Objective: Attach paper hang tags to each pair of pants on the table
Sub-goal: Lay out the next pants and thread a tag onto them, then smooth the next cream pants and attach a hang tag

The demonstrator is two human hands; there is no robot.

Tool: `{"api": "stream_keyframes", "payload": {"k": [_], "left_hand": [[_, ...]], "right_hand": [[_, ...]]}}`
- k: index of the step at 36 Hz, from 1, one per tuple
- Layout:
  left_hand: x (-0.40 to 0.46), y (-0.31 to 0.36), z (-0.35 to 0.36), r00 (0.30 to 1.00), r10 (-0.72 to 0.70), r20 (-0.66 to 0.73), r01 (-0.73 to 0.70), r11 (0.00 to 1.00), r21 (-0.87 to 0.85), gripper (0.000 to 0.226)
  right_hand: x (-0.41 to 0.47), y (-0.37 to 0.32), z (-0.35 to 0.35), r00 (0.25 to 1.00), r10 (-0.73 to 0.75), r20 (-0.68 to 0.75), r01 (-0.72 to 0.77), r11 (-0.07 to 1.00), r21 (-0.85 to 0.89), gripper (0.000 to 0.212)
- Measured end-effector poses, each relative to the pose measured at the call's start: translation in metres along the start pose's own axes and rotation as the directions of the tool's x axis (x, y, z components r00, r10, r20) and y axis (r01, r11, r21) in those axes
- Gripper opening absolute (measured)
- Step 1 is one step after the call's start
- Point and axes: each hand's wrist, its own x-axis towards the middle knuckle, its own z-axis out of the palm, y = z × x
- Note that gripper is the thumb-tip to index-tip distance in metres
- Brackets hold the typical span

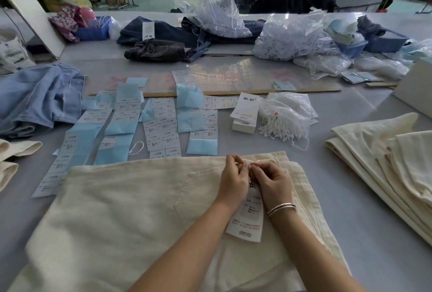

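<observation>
Head view: cream pants (121,210) lie flat on the grey table (364,233), nearest the camera. L hand (233,180) and R hand (272,183) meet at the waistband, fingertips of both pinching something small and white (prob. a tag string, too small to tell). Hang tag (247,221) lies on the pants betw. the wrists. Sticker sheets (161,126), tag stack (244,114), bag of white strings (285,114) sit beyond; folded cream pants (378,151) at right.

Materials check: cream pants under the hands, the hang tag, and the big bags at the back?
Cream pants: woven cotton-like twill, matte, visible weave and stitched pocket. Hang tag: white card or stiff paper, matte, printed. Bags: thin clear plastic film, glossy, crinkled, contents showing through.
</observation>
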Motion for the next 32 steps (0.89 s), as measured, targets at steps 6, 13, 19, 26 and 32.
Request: {"api": "stream_keyframes", "payload": {"k": [6, 13, 19, 26, 32], "left_hand": [[0.0, 0.003, -0.003, 0.999, 0.009, 0.035, -0.013, 0.991, 0.136, 0.01], [-0.01, 0.024, -0.029, 0.99, 0.072, 0.12, -0.096, 0.974, 0.206, 0.011], [-0.037, 0.015, -0.131, 0.967, 0.25, -0.042, -0.176, 0.78, 0.601, 0.017], [-0.087, -0.017, -0.304, 0.736, -0.088, -0.671, 0.63, 0.454, 0.631, 0.049], [-0.098, -0.014, -0.337, 0.689, -0.472, -0.549, 0.695, 0.645, 0.317, 0.066]], "right_hand": [[-0.001, -0.001, 0.0, 0.98, -0.196, 0.038, 0.197, 0.918, -0.344, 0.017], [-0.002, -0.002, -0.006, 0.995, 0.051, -0.091, -0.049, 0.999, 0.021, 0.013], [-0.001, -0.005, -0.019, 0.95, 0.198, -0.241, -0.109, 0.935, 0.337, 0.021], [-0.002, -0.028, -0.036, 0.847, 0.247, -0.471, -0.156, 0.962, 0.224, 0.037], [-0.043, -0.075, 0.025, 0.978, -0.197, -0.071, 0.188, 0.976, -0.113, 0.049]]}}
